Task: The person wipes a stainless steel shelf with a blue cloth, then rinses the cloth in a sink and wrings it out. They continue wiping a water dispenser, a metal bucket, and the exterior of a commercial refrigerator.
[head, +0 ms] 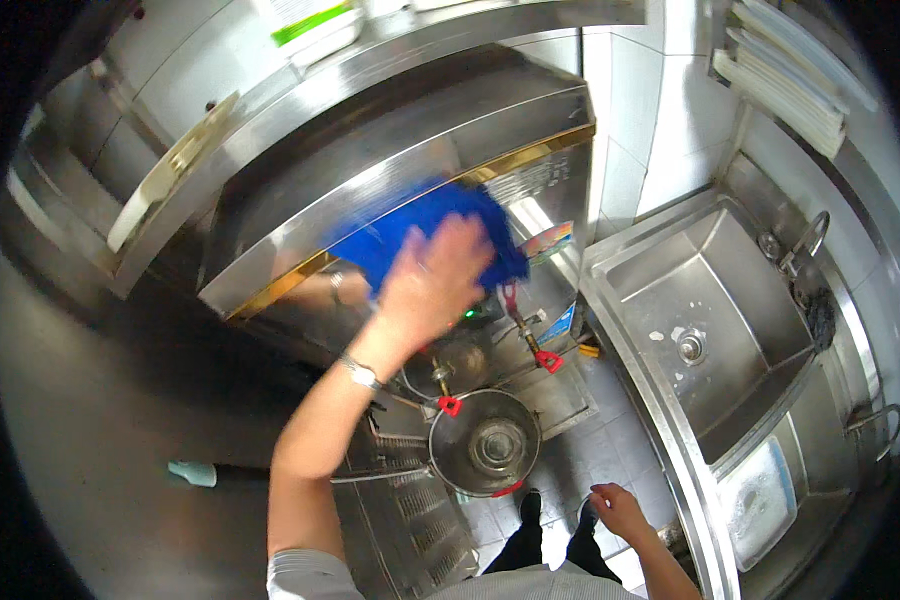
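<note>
My left hand (pixel 435 281) lies spread over a blue cloth (pixel 412 225), pressed to the front of a stainless steel appliance (pixel 525 112) with a gold-coloured edge strip; hand and cloth are blurred. A metal watch or bracelet circles that wrist. My right hand (pixel 616 510) hangs low at the right, above the floor, near the sink's front edge, its fingers partly curled; no object shows in it. Beneath the cloth are valves with red handles (pixel 549 361). A round steel pot (pixel 484 442) stands below them.
To the right are a steel sink basin (pixel 709 300) and a second basin holding a plastic tub (pixel 757 502) of sudsy water. A steel shelf edge (pixel 420 49) runs above the appliance. A pale-green-ended handle (pixel 193 473) juts out at the left. Floor tiles (pixel 622 442) show beside my feet.
</note>
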A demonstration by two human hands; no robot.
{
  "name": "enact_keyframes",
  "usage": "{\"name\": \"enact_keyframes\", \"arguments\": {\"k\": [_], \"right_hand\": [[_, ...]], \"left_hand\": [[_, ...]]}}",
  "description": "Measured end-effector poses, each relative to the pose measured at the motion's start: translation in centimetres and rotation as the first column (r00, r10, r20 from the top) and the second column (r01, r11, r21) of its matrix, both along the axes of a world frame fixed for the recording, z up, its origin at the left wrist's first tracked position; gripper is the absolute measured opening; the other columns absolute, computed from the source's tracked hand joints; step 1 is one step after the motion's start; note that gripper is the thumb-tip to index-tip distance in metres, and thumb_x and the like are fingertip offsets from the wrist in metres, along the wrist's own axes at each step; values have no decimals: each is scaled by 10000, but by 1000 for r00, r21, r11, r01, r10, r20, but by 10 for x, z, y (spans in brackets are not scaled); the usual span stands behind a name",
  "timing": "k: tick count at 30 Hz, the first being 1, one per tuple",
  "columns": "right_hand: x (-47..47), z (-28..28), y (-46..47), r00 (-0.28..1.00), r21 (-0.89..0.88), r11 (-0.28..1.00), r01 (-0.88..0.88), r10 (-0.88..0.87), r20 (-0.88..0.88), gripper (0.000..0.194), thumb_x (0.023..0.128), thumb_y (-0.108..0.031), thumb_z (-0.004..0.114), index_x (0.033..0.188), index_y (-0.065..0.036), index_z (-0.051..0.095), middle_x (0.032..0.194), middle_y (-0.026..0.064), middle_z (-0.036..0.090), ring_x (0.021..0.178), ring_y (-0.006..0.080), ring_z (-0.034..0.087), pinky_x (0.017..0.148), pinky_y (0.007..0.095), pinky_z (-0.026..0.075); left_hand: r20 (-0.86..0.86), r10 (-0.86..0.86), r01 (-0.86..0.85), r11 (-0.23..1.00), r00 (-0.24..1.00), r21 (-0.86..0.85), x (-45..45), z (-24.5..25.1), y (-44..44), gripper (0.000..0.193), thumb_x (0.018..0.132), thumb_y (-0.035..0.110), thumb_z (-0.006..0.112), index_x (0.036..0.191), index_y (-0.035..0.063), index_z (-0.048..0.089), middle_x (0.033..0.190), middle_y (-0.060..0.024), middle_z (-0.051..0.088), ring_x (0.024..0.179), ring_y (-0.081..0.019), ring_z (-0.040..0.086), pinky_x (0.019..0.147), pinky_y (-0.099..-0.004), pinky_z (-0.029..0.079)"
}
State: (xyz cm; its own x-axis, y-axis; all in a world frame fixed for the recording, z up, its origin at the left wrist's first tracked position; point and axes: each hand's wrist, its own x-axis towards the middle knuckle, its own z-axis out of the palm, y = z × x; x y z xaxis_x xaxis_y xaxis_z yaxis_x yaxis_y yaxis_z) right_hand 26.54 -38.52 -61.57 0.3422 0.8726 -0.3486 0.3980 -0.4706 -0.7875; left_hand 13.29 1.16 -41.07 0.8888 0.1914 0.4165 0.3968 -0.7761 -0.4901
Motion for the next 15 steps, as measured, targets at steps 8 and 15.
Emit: {"name": "enact_keyframes", "arguments": {"k": [8, 15], "right_hand": [[23, -16, -58, 988, 8, 992, 124, -124, 88, 258, 825, -275, 550, 889, -37, 623, 845, 169, 617, 820, 339, 590, 714, 408, 472], [30, -45, -78, 983, -102, 982, 156, -144, 113, 239, 826, -262, 555, 753, -34, 570, 770, 184, 586, 749, 369, 577, 657, 454, 456]], "left_hand": [[131, -236, 250, 594, 963, -765, 71, -65, -16, 362, 805, 146, 577, 1162, 93, 549, 1072, -119, 606, 1015, -268, 560, 896, -370, 424], [150, -47, 23, 988, 988, 155, 121, 43, 2, 487, 764, 189, 623, 1230, 121, 496, 1391, -138, 344, 1239, -301, 386, 903, -489, 403]]}}
